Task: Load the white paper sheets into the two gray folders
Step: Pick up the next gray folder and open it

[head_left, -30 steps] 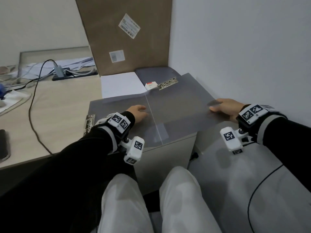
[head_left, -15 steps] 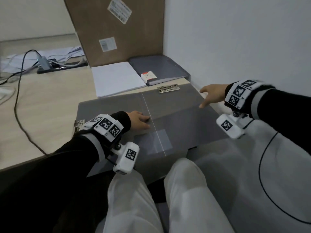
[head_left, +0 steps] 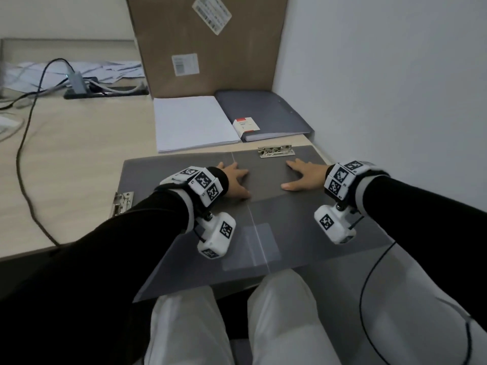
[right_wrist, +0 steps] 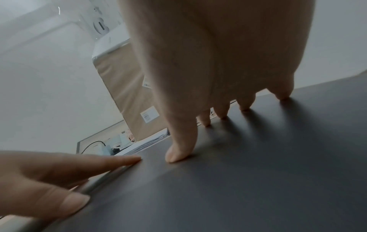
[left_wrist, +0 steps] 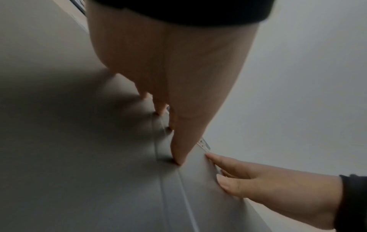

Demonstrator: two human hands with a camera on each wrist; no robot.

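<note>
A gray folder (head_left: 163,180) lies opened flat on the desk, its near part overhanging the front edge. My left hand (head_left: 235,180) presses flat just left of the spine crease. On the right panel my right hand (head_left: 303,177) rests with fingers spread. The wrist views show the same: left hand (left_wrist: 178,78) and right hand (right_wrist: 218,62) with straight fingertips on the gray surface (right_wrist: 258,172). A stack of white paper sheets (head_left: 192,122) lies behind the open folder. The second gray folder (head_left: 266,109) lies closed at the back right.
Metal clips sit at the folder's far edge (head_left: 276,151) and left edge (head_left: 122,204). A small red-and-white box (head_left: 246,125) lies on the closed folder. A cardboard box (head_left: 205,48) stands behind, the wall is close on the right, and a black cable (head_left: 23,154) crosses the desk on the left.
My right hand let go of the folder's right edge and came inward to lie flat on the right panel, which now lies flat. The left hand stayed by the spine.
</note>
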